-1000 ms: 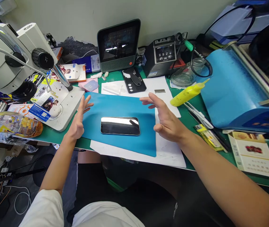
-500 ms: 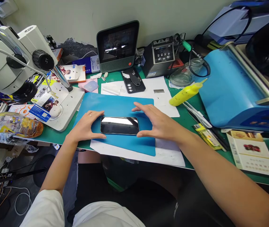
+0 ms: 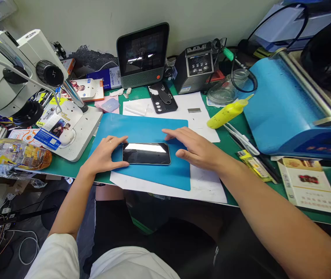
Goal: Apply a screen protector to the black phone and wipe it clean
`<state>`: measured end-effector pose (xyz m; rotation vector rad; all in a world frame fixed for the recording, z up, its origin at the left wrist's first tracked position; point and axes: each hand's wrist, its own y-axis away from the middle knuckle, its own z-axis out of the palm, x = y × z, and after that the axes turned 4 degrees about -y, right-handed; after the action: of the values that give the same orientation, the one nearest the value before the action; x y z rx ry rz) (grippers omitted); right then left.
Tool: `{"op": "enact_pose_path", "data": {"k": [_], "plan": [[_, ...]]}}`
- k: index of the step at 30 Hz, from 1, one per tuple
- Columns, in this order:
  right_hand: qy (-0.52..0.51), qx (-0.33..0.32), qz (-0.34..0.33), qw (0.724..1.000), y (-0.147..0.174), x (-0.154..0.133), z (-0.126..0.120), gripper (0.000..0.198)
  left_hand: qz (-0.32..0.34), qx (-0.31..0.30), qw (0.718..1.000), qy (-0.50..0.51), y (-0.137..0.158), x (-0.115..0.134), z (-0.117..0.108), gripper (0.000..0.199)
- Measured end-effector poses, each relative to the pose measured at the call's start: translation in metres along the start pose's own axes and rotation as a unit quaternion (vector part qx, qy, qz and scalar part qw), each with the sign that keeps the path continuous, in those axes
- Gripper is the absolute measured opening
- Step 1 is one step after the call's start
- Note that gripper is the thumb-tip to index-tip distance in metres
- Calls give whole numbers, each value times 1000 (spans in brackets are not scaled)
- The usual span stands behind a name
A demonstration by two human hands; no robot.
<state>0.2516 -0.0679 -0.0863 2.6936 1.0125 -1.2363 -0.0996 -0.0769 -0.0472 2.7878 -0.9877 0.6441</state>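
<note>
A smartphone [image 3: 146, 155] with a dark, glossy screen lies face up on a blue mat [image 3: 165, 179], its long side running left to right. Around its left end is my left hand [image 3: 104, 154], thumb and forefinger spread along the two long edges; the thumb tip is at the lower left corner, and I cannot tell whether it touches. My right hand [image 3: 197, 149] hovers just off the phone's right end, fingers stretched and thumb apart, holding nothing. White paper [image 3: 209, 184] shows beneath the mat.
Behind the mat are a black phone back cover [image 3: 162, 99] and a smart display [image 3: 142, 54]. A microscope [image 3: 26, 85] and a drink bottle [image 3: 17, 153] stand and lie at left. To the right are a yellow squeeze bottle [image 3: 226, 114], tweezers [image 3: 242, 139] and a blue machine [image 3: 287, 112].
My right thumb has drawn away from the phone's lower right corner, and the hand has shifted slightly right. My left hand has stayed almost in place around the left end.
</note>
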Motion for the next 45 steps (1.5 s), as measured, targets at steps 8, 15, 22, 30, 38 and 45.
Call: {"op": "enact_pose_path", "data": {"k": [8, 15, 22, 30, 38, 45], "plan": [[57, -63, 15, 996, -3, -7, 3, 110, -1, 2, 1000, 5, -1, 1, 1, 77], [54, -68, 11, 996, -3, -3, 6, 103, -10, -24, 999, 20, -6, 4, -5, 71], [46, -66, 4, 997, -3, -5, 6, 98, -20, -33, 999, 32, -6, 5, -6, 71], [13, -53, 12, 998, -4, -1, 5, 92, -40, 47, 994, -90, -80, 18, -20, 41], [-5, -30, 4, 1000, -2, 6, 3, 94, -163, 88, 974, -129, -193, -3, 4, 2], [-24, -28, 11, 999, -4, 3, -1, 96, -69, 209, 972, -80, -140, -14, -46, 11]]}}
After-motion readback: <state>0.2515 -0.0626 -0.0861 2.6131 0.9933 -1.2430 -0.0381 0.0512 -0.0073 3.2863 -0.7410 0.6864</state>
